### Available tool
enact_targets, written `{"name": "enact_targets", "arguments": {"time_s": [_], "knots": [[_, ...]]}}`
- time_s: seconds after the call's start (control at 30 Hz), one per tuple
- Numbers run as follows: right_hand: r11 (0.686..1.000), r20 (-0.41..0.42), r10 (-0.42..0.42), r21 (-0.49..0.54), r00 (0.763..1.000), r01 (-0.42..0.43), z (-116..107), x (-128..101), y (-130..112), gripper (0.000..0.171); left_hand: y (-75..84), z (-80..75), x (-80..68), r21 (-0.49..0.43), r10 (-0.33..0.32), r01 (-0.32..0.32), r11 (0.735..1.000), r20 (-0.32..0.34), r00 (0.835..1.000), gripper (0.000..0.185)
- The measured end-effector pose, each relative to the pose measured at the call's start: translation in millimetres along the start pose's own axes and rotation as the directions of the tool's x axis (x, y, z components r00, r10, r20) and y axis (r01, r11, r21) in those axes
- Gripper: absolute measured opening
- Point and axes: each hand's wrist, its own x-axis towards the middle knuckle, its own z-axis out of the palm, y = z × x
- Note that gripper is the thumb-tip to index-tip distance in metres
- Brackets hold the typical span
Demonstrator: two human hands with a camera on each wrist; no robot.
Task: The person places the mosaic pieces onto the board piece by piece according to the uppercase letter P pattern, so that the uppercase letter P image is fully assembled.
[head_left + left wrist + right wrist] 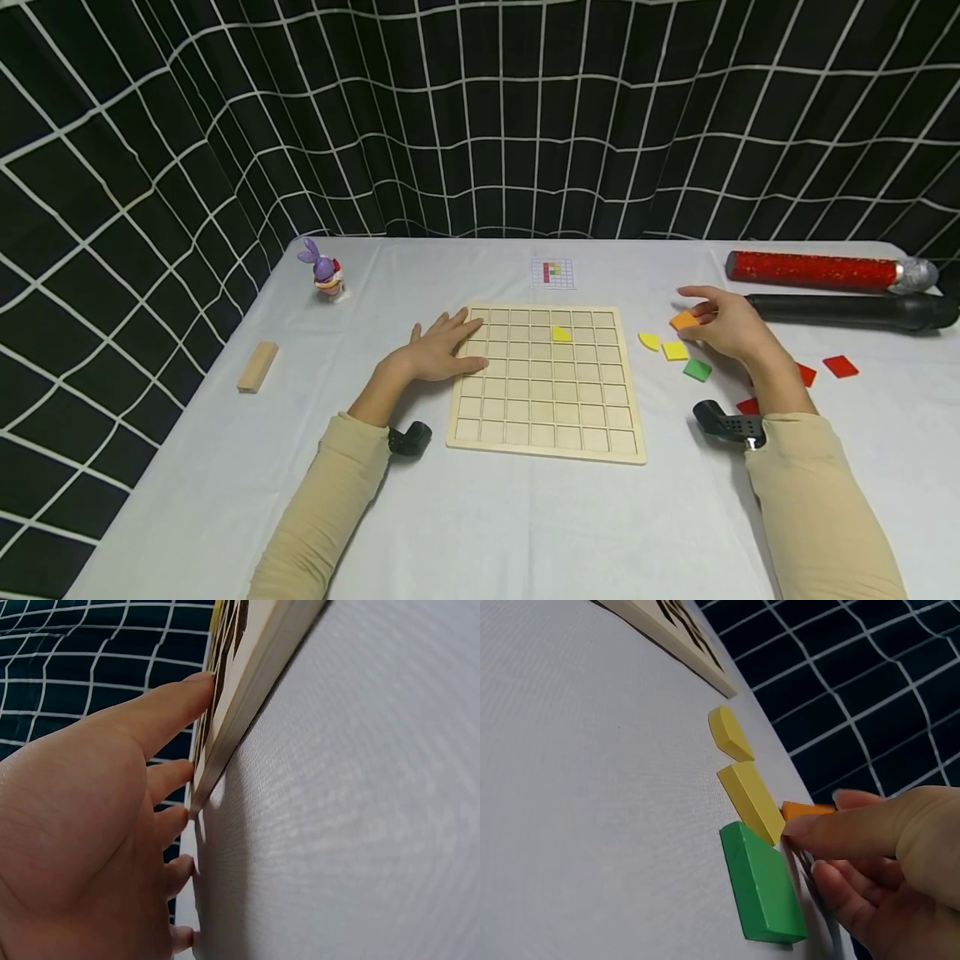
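My left hand [431, 354] rests with spread fingers on the left edge of a wooden grid board [540, 392]; its thumb and fingertips lie at the rim in the left wrist view. One yellow tile [562, 334] with a curved side sits in a cell near the board's top. To the right of the board, my right hand [731, 327] pinches an orange tile [683, 320] between thumb and fingers. Close by lie a yellow square tile [675, 351], a yellow rounded tile [649, 342] and a green square tile [761, 889]. The orange tile is partly hidden by the thumb in the right wrist view.
Several red tiles [841, 367] lie around the right forearm, some partly covered. Behind them are a red glittery tube [813, 271] and a black baton-like object [840, 311]. A printed colour-grid card [553, 273] lies beyond the board. Leftward are a purple figurine [326, 269] and a wooden block [258, 367].
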Motion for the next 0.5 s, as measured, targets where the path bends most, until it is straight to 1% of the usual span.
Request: {"name": "enact_targets", "arguments": {"time_s": [0.2, 0.3, 0.4, 0.5], "knots": [[0.999, 0.009, 0.017, 0.041, 1.0, -0.018, -1.6, -1.5, -0.7, 0.045, -0.9, 0.1, -1.1, -0.011, 0.008, -0.008, 1.0, 0.001, 1.0, 0.075], [0.998, 0.002, 0.036, 0.056, 0.999, -0.036, -2.4, -2.0, -2.0, 0.04, -1.0, -0.2, -1.2, -0.02, 0.012, -0.012, 1.0, 0.004, 1.0, 0.075], [0.994, -0.01, 0.063, 0.086, 0.998, -0.062, -3.5, -3.0, -5.3, 0.042, -1.4, -0.1, -0.9, -0.02, 0.013, -0.013, 1.0, 0.007, 1.0, 0.075], [0.988, -0.018, 0.073, 0.139, 0.997, -0.07, -5.1, -4.1, -8.4, 0.047, -1.7, -0.1, -0.8, -0.016, 0.012, -0.012, 1.0, 0.012, 1.0, 0.076]]}}
